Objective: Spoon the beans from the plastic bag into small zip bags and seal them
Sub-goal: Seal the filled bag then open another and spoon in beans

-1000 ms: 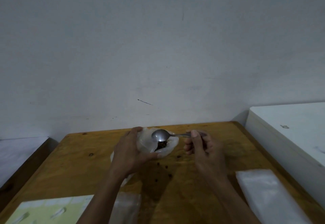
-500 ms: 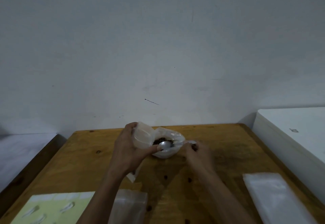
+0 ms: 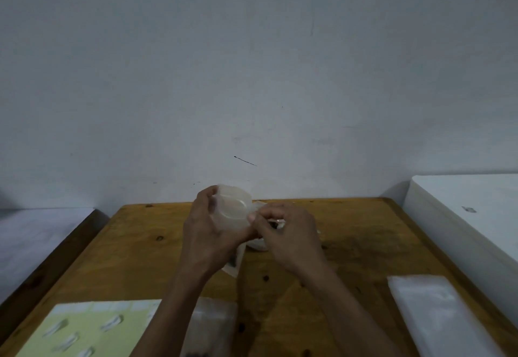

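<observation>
My left hand [image 3: 207, 233] holds a small translucent zip bag [image 3: 232, 208] upright above the table, its mouth pulled open into an oval. The bag's lower end hangs below my palm. My right hand [image 3: 288, 230] is right beside the bag's mouth, fingers curled round a metal spoon [image 3: 277, 221]. Only a small glint of the spoon shows, and its bowl is hidden. The plastic bag of beans [image 3: 259, 245] lies on the wooden table [image 3: 140, 244] under my right hand, mostly covered.
Several dark beans [image 3: 265, 277] lie loose on the table. A stack of clear zip bags [image 3: 437, 317] sits at the right, another clear bag [image 3: 215, 317] near me, and a yellow-green sheet [image 3: 84, 328] at the front left. A white surface [image 3: 476, 216] adjoins the table's right edge.
My left hand has lifted and turned the small bag so its mouth faces me. My right hand moved the spoon out of the bean bag up to that mouth.
</observation>
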Demonstrator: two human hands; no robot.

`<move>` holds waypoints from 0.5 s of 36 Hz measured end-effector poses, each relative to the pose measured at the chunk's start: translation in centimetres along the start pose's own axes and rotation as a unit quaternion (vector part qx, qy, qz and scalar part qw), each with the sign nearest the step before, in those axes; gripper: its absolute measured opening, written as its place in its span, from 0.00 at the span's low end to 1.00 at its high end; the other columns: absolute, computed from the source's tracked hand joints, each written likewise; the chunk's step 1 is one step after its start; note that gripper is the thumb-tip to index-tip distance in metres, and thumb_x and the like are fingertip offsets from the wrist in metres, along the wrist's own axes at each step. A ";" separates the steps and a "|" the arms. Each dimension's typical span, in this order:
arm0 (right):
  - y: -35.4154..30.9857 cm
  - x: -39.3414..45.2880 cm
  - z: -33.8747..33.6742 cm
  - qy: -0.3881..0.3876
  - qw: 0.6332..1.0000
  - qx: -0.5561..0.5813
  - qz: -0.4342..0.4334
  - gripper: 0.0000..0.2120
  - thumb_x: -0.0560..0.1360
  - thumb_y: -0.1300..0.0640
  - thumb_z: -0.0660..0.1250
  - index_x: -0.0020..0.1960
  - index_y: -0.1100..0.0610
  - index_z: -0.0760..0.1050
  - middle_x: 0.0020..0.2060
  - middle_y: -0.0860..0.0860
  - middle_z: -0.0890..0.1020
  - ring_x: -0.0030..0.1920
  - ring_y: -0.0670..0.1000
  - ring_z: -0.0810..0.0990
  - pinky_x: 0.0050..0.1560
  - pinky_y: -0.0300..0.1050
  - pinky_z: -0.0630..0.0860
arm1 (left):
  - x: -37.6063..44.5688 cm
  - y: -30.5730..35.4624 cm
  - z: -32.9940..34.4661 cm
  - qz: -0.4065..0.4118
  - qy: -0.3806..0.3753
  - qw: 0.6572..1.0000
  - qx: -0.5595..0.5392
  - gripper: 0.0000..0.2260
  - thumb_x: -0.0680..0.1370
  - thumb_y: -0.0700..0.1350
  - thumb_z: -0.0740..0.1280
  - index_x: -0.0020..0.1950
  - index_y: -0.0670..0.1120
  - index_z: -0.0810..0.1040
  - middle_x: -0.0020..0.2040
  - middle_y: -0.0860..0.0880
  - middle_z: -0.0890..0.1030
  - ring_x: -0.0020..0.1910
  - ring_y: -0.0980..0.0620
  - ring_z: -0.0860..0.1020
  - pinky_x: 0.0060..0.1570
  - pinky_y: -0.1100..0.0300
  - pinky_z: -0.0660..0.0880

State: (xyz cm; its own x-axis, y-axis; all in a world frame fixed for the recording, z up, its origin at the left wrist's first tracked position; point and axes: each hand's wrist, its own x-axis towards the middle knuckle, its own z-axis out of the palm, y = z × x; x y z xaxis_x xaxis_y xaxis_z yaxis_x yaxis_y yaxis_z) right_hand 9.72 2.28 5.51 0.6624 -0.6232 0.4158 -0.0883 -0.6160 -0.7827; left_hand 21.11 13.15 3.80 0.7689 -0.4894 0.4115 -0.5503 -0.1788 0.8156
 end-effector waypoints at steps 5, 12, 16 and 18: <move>0.2 0.4 -0.5 0.033 0.999 -0.020 -0.017 0.08 0.77 0.48 0.69 0.46 0.51 0.84 0.45 0.44 0.82 0.46 0.39 0.77 0.43 0.32 0.71 | -0.6 -0.1 -1.0 -0.021 -0.018 0.999 -0.033 0.40 0.62 0.60 0.78 0.71 0.54 0.69 0.60 0.57 0.75 0.57 0.54 0.76 0.47 0.64 0.76; 0.5 0.5 -1.6 0.004 0.997 0.083 -0.003 0.06 0.78 0.51 0.69 0.45 0.53 0.81 0.39 0.45 0.83 0.42 0.41 0.81 0.43 0.39 0.79 | -0.6 -0.2 -2.4 -0.075 -0.019 0.955 -0.286 0.09 0.71 0.48 0.71 0.44 0.43 0.81 0.43 0.43 0.84 0.48 0.42 0.81 0.51 0.45 0.79; -0.2 0.4 -1.1 -0.061 0.972 0.211 0.081 0.09 0.72 0.52 0.76 0.49 0.54 0.82 0.43 0.50 0.86 0.44 0.48 0.84 0.40 0.44 0.82 | -0.7 0.1 -2.7 -0.071 -0.061 0.950 -0.297 0.12 0.71 0.48 0.72 0.46 0.39 0.79 0.40 0.43 0.83 0.43 0.46 0.80 0.46 0.50 0.78; -0.4 0.2 -0.6 -0.056 0.967 0.231 0.086 0.06 0.72 0.55 0.77 0.46 0.55 0.84 0.41 0.52 0.87 0.41 0.48 0.84 0.38 0.42 0.80 | -0.9 0.2 -2.7 -0.083 -0.086 0.946 -0.303 0.17 0.69 0.50 0.74 0.48 0.38 0.80 0.43 0.41 0.83 0.45 0.44 0.81 0.47 0.49 0.80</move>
State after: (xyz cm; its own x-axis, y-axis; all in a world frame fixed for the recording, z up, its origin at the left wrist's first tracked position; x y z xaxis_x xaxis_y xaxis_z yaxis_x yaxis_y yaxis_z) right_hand 9.46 2.11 6.20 0.7465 -0.6252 0.2280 0.1205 -0.2099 -0.9703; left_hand 21.19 15.84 4.73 0.7360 -0.6376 0.2274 -0.0994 0.2305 0.9680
